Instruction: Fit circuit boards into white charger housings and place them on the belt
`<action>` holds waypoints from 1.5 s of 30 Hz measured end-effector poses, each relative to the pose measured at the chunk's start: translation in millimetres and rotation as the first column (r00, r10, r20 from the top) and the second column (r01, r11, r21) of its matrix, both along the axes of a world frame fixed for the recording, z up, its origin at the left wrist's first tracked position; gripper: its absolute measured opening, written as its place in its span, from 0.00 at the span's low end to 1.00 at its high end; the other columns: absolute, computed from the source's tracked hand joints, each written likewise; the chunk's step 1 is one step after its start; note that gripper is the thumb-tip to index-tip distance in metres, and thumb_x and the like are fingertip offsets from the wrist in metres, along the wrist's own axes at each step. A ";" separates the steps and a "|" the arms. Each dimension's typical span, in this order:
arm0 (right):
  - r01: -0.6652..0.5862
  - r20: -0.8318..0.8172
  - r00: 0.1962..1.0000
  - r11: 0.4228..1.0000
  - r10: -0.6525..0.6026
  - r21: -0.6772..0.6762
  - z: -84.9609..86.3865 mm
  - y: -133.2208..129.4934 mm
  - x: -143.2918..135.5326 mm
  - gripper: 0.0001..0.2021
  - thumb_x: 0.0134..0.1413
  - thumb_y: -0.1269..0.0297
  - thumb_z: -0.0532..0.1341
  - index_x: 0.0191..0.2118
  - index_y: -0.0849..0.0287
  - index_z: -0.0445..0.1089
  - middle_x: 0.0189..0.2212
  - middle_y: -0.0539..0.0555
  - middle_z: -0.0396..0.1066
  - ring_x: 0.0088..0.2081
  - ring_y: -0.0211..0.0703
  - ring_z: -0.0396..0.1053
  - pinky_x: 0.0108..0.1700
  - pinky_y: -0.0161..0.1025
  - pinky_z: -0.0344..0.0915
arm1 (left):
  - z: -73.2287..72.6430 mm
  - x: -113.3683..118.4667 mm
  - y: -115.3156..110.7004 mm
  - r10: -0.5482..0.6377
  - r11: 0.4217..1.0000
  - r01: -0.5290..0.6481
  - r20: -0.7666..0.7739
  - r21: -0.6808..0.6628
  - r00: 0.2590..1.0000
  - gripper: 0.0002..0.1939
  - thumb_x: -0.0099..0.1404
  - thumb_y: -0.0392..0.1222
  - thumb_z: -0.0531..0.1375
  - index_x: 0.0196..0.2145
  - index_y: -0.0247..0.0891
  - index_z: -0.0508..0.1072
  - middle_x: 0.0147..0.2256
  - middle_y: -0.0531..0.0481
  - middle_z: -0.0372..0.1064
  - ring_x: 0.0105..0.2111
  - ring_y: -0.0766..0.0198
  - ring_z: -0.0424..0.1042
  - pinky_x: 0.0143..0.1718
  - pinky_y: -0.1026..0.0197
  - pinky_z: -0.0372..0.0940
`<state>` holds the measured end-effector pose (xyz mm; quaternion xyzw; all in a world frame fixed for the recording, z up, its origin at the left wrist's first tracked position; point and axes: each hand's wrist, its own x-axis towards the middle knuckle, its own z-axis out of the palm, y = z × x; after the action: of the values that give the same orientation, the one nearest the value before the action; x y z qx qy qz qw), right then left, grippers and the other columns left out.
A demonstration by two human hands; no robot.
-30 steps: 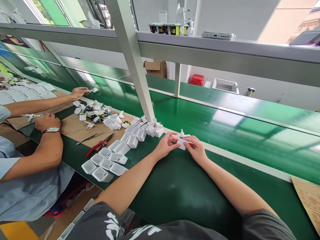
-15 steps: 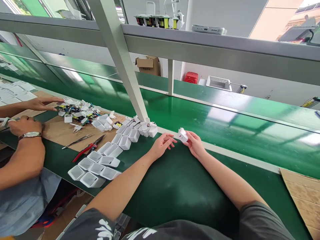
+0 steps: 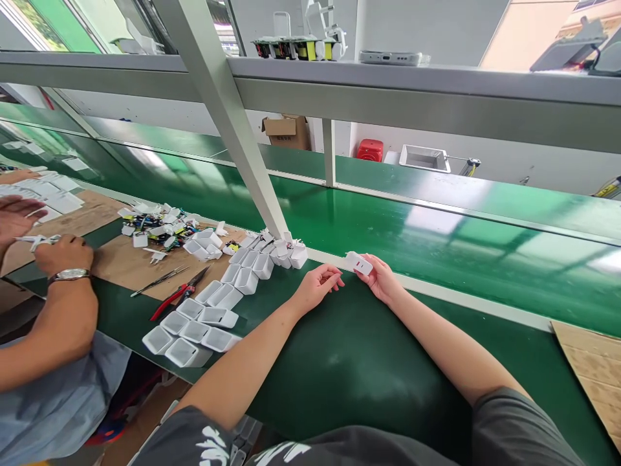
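Observation:
At the front rail of the green bench, my right hand [image 3: 381, 279] grips a small white charger [image 3: 359, 263] between thumb and fingers. Two slots show on its face. Just left of it is my left hand [image 3: 320, 285], its fingers loosely bent and slightly apart, with nothing seen in them. It does not touch the charger. Rows of open white charger housings [image 3: 220, 296] stand on the bench to the left of my left hand. Beside the post, white pieces with small parts on top [image 3: 290, 252] are grouped together.
A co-worker's hand [image 3: 63, 255] holds a white part at the left. Near it lie a pile of circuit boards and white pieces [image 3: 165, 226], tweezers [image 3: 158, 281] and red-handled pliers [image 3: 179, 294]. A slanted post [image 3: 233, 129] rises beyond the housings. Cardboard [image 3: 592, 375] lies at right.
The charger has turned in my right hand, so its slotted face shows more fully. My left fingers have curled in a little. The co-worker's reaching hand has drawn back from the pile.

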<state>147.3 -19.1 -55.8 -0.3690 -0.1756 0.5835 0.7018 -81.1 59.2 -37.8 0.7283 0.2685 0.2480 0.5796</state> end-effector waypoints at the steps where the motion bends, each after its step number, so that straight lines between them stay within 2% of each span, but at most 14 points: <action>1: 0.008 -0.019 1.000 1.000 -0.008 -0.002 -0.2 0.6 0.6 0.12 0.60 0.61 0.75 0.44 0.59 0.78 0.41 0.56 0.83 0.40 0.43 0.82 0.42 0.35 0.84 | 0.0 0.0 0.1 -0.003 1.000 0.003 -0.003 0.003 1.000 0.21 0.74 0.61 0.61 0.48 0.38 0.75 0.40 0.44 0.82 0.35 0.61 0.77 0.38 0.58 0.71; 6: 0.033 -0.121 0.992 0.999 -0.035 -0.021 -1.9 4.2 3.9 0.03 0.65 0.70 0.68 0.44 0.61 0.77 0.40 0.56 0.83 0.37 0.40 0.82 0.44 0.33 0.84 | 0.0 -0.3 -0.8 -0.021 0.999 0.021 -0.018 0.027 1.000 0.22 0.74 0.61 0.61 0.47 0.38 0.75 0.39 0.44 0.81 0.35 0.61 0.77 0.39 0.57 0.72; 9: 0.018 -0.200 0.979 0.999 -0.027 -0.047 -1.7 6.1 6.5 0.08 0.65 0.72 0.64 0.48 0.61 0.75 0.42 0.58 0.83 0.39 0.44 0.83 0.45 0.36 0.85 | 1.1 -0.3 -2.2 -0.024 0.999 0.025 -0.033 0.042 0.999 0.21 0.74 0.60 0.61 0.47 0.38 0.75 0.39 0.45 0.82 0.35 0.61 0.78 0.41 0.56 0.73; 13: 0.018 -0.332 0.943 0.998 -0.039 -0.065 1.2 7.4 9.3 0.16 0.64 0.73 0.61 0.57 0.62 0.71 0.47 0.61 0.83 0.48 0.51 0.84 0.47 0.42 0.86 | 3.3 -0.4 -3.1 -0.027 0.997 0.031 -0.060 0.070 0.998 0.20 0.75 0.59 0.60 0.48 0.39 0.75 0.39 0.45 0.81 0.36 0.60 0.78 0.43 0.55 0.74; 17: 0.049 -0.387 0.920 0.997 -0.066 -0.055 2.3 8.1 9.1 0.18 0.65 0.74 0.60 0.59 0.63 0.70 0.49 0.62 0.82 0.53 0.52 0.82 0.49 0.42 0.86 | 4.1 -0.8 -2.6 -0.032 0.994 0.042 -0.095 0.099 0.995 0.18 0.75 0.58 0.60 0.47 0.40 0.75 0.39 0.47 0.81 0.37 0.59 0.78 0.44 0.54 0.74; 21: 0.078 -0.368 0.926 0.997 -0.082 -0.026 -0.1 9.5 6.8 0.15 0.64 0.76 0.61 0.56 0.63 0.71 0.50 0.63 0.81 0.57 0.54 0.81 0.52 0.41 0.84 | 4.3 -0.8 -2.4 -0.044 0.992 0.057 -0.116 0.114 0.992 0.17 0.76 0.57 0.59 0.47 0.41 0.75 0.39 0.48 0.81 0.37 0.59 0.78 0.45 0.55 0.73; 28: 0.091 -0.282 0.956 0.995 -0.079 0.029 0.8 9.4 1.6 0.08 0.63 0.73 0.65 0.47 0.59 0.72 0.46 0.59 0.82 0.58 0.57 0.80 0.57 0.47 0.82 | 6.8 -0.4 -3.6 -0.052 0.991 0.066 -0.119 0.119 0.991 0.17 0.75 0.57 0.59 0.47 0.41 0.75 0.38 0.48 0.81 0.37 0.59 0.78 0.45 0.55 0.72; 32: 0.085 -0.244 0.967 0.996 -0.073 0.040 3.6 7.4 -0.1 0.10 0.60 0.71 0.69 0.45 0.59 0.72 0.45 0.59 0.82 0.57 0.57 0.80 0.59 0.49 0.82 | 8.5 0.1 -4.4 -0.050 0.990 0.066 -0.124 0.124 0.991 0.17 0.76 0.57 0.59 0.46 0.41 0.75 0.38 0.48 0.81 0.37 0.59 0.78 0.44 0.55 0.72; 38: 0.083 -0.224 0.972 0.996 -0.072 0.041 6.3 5.4 -2.0 0.12 0.58 0.70 0.72 0.44 0.59 0.71 0.46 0.61 0.82 0.57 0.58 0.80 0.60 0.46 0.81 | 9.4 -0.2 -5.8 -0.039 0.990 0.056 -0.130 0.129 0.991 0.18 0.75 0.58 0.59 0.46 0.41 0.75 0.38 0.47 0.81 0.37 0.58 0.78 0.44 0.54 0.73; 45: 0.040 -0.212 0.977 0.997 -0.025 0.065 6.8 3.5 -3.4 0.12 0.61 0.69 0.71 0.45 0.56 0.69 0.46 0.59 0.81 0.57 0.57 0.80 0.57 0.49 0.83 | 7.9 -0.9 -6.1 -0.043 0.988 0.062 -0.131 0.142 0.990 0.17 0.75 0.57 0.60 0.49 0.41 0.75 0.38 0.48 0.81 0.37 0.59 0.79 0.45 0.54 0.73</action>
<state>143.9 -15.7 -49.1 -0.2833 -0.1138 0.6014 0.7383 -82.0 53.1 -29.9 0.7898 0.2670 0.2045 0.5130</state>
